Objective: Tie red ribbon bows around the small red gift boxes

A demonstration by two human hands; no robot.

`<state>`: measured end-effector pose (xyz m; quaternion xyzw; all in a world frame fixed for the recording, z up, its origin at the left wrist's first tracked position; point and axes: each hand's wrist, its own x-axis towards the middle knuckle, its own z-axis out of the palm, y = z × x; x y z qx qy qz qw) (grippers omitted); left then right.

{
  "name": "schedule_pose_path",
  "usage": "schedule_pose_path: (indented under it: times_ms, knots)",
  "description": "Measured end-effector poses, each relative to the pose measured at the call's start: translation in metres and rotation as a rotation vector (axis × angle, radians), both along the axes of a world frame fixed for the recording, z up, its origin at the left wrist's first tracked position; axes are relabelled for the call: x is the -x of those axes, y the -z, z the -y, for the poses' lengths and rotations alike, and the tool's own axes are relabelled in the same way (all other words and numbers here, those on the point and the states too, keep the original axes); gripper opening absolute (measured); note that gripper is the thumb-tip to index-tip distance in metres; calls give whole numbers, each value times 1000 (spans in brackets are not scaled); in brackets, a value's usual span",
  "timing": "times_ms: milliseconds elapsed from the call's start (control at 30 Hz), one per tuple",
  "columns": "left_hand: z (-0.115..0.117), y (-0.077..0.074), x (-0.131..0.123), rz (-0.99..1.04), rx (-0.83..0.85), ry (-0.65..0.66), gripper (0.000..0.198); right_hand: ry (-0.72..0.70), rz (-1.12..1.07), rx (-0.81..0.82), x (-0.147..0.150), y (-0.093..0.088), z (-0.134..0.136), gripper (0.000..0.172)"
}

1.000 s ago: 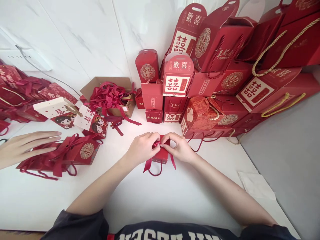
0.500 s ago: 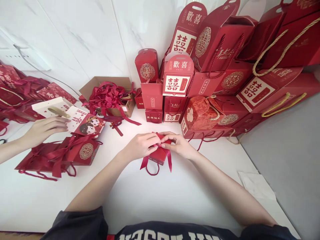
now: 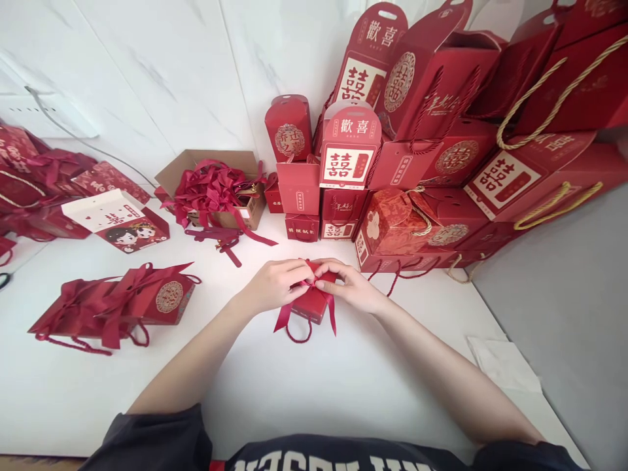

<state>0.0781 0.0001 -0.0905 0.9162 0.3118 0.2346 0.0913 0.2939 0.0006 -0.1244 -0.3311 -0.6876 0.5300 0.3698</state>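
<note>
A small red gift box lies on the white table in front of me, its cord handle looping toward me. A dark red ribbon is on top of it, with two tails hanging over the sides. My left hand pinches the ribbon at the middle of the box top. From the other side my right hand also has thumb and fingers closed on the ribbon, the fingertips of both hands nearly meeting. The hands partly cover the knot and the box's far end.
A cardboard box of loose ribbons stands at the back. Stacked red gift boxes rise behind and to the right. Ribbon-tied boxes lie at left, near a box with cartoon faces. A white tissue lies at right.
Another person's hand at the left has gone from view, along with one of the cartoon-face boxes near it. My hands stay at the ribbon with only slight finger movement.
</note>
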Motion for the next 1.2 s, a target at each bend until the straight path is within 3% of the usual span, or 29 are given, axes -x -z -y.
schedule_pose_path:
  times_ms: [133, 200, 333, 467, 667, 867, 967, 1067, 1200]
  knots:
    - [2, -4, -1, -16, 29, -22, 12, 14, -74, 41, 3, 1, 0, 19]
    - [3, -11, -1, -15, 64, -100, 2, 28, -77, 58, 4, -1, 0, 20]
    - [2, -25, 2, -84, 64, -253, 24, 65, -28, 40, 4, -3, 1, 22]
    - [2, -33, 4, -77, 256, -237, 35, 67, -7, 13, 5, -3, 3, 19]
    - [2, -36, 7, 41, 569, -208, 27, 72, 1, 2, 3, -3, 3, 14]
    - [-1, -39, 17, -4, 700, -201, 28, 133, 50, 53, -4, -6, 0, 14]
    - [-1, -42, 18, -37, 690, -190, 26, 183, 142, 38, -5, -9, 2, 13]
    - [0, -46, 16, -87, 592, -190, 25, 252, 242, -79, -5, -13, 5, 13]
    - [5, -48, 18, -183, 511, -248, 29, 215, 317, -185, -6, -17, 7, 13]
